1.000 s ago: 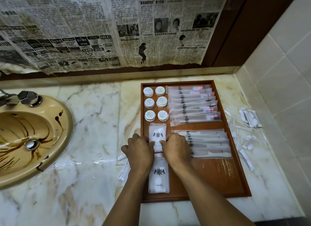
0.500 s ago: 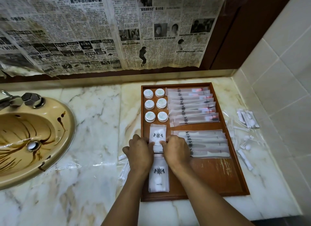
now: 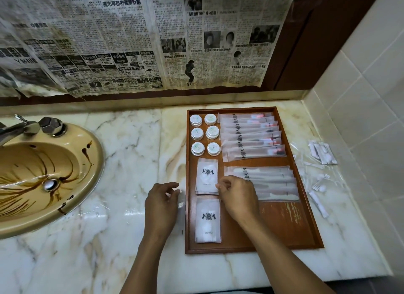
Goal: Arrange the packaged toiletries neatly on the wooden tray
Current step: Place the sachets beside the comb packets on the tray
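Note:
The wooden tray [image 3: 284, 228] lies on the marble counter. At its back are several round white tubs [image 3: 205, 137], beside a fanned row of toothbrush packets [image 3: 251, 138]. Below those lie long comb packets [image 3: 271, 182]. Two stacks of white crested sachets fill the left column, an upper stack [image 3: 207, 175] and a lower stack [image 3: 208, 219]. My right hand [image 3: 236, 197] has curled fingers pinching the right edge of the upper stack. My left hand [image 3: 161, 204] is off the tray to the left, fingers loosely curled over clear packets [image 3: 181, 204] on the counter.
Loose small white packets and cotton buds [image 3: 321, 169] lie scattered on the counter right of the tray, next to the tiled wall. A tan sink [image 3: 50, 173] with a tap sits at the left. Newspaper covers the wall behind.
My left hand has left the sachet stack and moved left off the tray onto the counter. My right hand stays at the upper stack's right edge.

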Tool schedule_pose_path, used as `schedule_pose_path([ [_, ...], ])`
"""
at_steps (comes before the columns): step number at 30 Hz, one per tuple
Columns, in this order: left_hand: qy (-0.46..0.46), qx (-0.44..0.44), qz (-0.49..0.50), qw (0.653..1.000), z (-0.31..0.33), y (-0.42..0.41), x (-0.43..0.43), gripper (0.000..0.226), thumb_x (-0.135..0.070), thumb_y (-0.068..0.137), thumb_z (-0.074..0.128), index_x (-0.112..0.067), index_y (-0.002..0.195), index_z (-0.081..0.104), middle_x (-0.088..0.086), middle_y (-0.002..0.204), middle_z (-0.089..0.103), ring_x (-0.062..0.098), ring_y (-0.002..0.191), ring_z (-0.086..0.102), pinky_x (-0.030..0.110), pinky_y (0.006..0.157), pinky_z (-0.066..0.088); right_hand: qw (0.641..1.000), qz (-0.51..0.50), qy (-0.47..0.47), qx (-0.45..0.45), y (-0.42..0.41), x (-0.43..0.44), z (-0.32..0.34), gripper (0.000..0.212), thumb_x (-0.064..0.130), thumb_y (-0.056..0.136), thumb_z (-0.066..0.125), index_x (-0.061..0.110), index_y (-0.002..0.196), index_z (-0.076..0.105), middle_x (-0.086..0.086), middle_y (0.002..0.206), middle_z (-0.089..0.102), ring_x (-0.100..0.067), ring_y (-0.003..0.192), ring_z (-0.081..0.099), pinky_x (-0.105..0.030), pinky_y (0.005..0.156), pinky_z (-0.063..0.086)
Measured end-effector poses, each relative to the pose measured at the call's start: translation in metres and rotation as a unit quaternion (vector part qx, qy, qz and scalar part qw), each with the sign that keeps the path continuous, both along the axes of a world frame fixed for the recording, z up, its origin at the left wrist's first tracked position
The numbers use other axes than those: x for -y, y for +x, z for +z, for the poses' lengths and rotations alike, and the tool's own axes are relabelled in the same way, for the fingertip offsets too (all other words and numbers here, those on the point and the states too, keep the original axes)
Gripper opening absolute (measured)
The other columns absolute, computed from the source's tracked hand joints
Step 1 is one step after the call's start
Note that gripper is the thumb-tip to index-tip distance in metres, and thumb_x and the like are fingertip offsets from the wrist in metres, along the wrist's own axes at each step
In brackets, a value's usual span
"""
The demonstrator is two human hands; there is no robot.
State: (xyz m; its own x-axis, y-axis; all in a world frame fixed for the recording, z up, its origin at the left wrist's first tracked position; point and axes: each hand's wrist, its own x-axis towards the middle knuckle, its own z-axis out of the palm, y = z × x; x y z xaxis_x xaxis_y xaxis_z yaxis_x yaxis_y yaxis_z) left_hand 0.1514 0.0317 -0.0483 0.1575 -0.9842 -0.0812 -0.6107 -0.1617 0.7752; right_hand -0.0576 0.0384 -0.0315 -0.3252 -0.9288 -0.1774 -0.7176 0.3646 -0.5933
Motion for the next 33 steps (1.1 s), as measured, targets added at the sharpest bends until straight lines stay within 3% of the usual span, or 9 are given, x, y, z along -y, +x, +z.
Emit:
schedule_pose_path([
  [2,-0.005,-0.003,-0.001,1.000,0.000,0.008,-0.005,0.018,-0.016,0.093,0.071,-0.026,0.107,0.074,-0.009,0.098,0.066,-0.002,0.084,0.060,0.015,0.075,0.044,1.000,0.011,-0.010,0.027,-0.006,-0.004,0.002,0.011,0.029,0.090,0.072,0.019,0.093,0.075,0.004,0.088,0.075,-0.015,0.082,0.068,-0.029,0.073,0.056],
  [6,-0.009,0.006,0.008,1.000,-0.002,0.024,-0.010,0.022,-0.011,0.090,0.074,-0.025,0.107,0.074,-0.008,0.097,0.066,0.001,0.082,0.061,0.029,0.079,0.051,0.997,0.029,-0.016,0.071,-0.017,-0.017,0.000,0.020,0.021,0.089,0.074,0.019,0.108,0.076,0.006,0.098,0.075,-0.004,0.082,0.064,-0.005,0.069,0.042],
  [10,0.021,0.089,-0.017,0.996,-0.010,0.037,-0.003,0.027,-0.017,0.089,0.075,-0.022,0.115,0.074,0.000,0.107,0.066,0.021,0.093,0.066,0.044,0.089,0.053,0.996,0.021,-0.007,0.087,-0.025,-0.028,-0.007,0.018,0.019,0.087,0.075,0.022,0.104,0.077,0.009,0.095,0.076,0.000,0.082,0.065,-0.011,0.076,0.049],
  [14,0.079,0.201,-0.075,0.974,-0.013,0.041,0.009,0.037,-0.031,0.089,0.075,-0.021,0.124,0.071,0.005,0.121,0.062,0.029,0.112,0.060,0.043,0.093,0.049,0.995,0.012,-0.006,0.098,-0.032,-0.032,-0.010,0.016,0.018,0.086,0.076,0.024,0.101,0.078,0.016,0.088,0.071,0.004,0.082,0.065,0.001,0.068,0.040],
  [16,0.099,0.215,-0.088,0.968,-0.014,0.039,0.013,0.040,-0.037,0.088,0.075,-0.023,0.125,0.070,0.004,0.122,0.062,0.029,0.114,0.059,0.041,0.093,0.047,0.994,0.009,-0.016,0.104,-0.035,-0.035,-0.010,0.015,0.018,0.086,0.077,0.025,0.100,0.078,0.018,0.086,0.070,0.005,0.083,0.065,0.000,0.068,0.042],
  [19,0.109,0.218,-0.090,0.966,-0.015,0.035,0.014,0.038,-0.039,0.089,0.073,-0.025,0.124,0.070,0.003,0.120,0.062,0.028,0.114,0.059,0.041,0.093,0.045,0.993,0.003,-0.019,0.117,-0.040,-0.039,-0.006,0.013,0.020,0.087,0.076,0.025,0.100,0.078,0.017,0.086,0.071,0.005,0.081,0.065,-0.014,0.072,0.052],
  [24,0.053,0.179,-0.063,0.980,-0.010,0.020,0.007,0.031,-0.036,0.091,0.072,-0.026,0.121,0.072,0.003,0.120,0.062,0.028,0.114,0.059,0.044,0.094,0.043,0.993,-0.015,-0.018,0.119,-0.054,-0.046,-0.003,0.016,0.018,0.089,0.073,0.027,0.102,0.076,0.015,0.088,0.072,-0.001,0.067,0.066,-0.018,0.068,0.053],
  [28,0.031,0.152,-0.050,0.987,-0.005,0.008,0.006,0.029,-0.037,0.089,0.075,-0.030,0.117,0.072,0.001,0.118,0.062,0.028,0.110,0.062,0.048,0.094,0.048,0.991,-0.064,-0.019,0.119,-0.084,-0.050,-0.005,0.014,0.029,0.090,0.072,0.033,0.102,0.076,0.015,0.087,0.074,-0.007,0.071,0.069,-0.029,0.070,0.057],
  [33,-0.014,0.046,-0.057,0.997,0.010,-0.015,0.003,0.017,-0.033,0.092,0.073,-0.039,0.108,0.070,-0.011,0.109,0.059,0.008,0.093,0.060,0.053,0.094,0.049,0.977,-0.161,-0.055,0.129,-0.123,-0.057,-0.003,0.012,0.023,0.089,0.073,0.028,0.099,0.076,0.011,0.088,0.072,-0.013,0.080,0.070,-0.034,0.083,0.057],
])
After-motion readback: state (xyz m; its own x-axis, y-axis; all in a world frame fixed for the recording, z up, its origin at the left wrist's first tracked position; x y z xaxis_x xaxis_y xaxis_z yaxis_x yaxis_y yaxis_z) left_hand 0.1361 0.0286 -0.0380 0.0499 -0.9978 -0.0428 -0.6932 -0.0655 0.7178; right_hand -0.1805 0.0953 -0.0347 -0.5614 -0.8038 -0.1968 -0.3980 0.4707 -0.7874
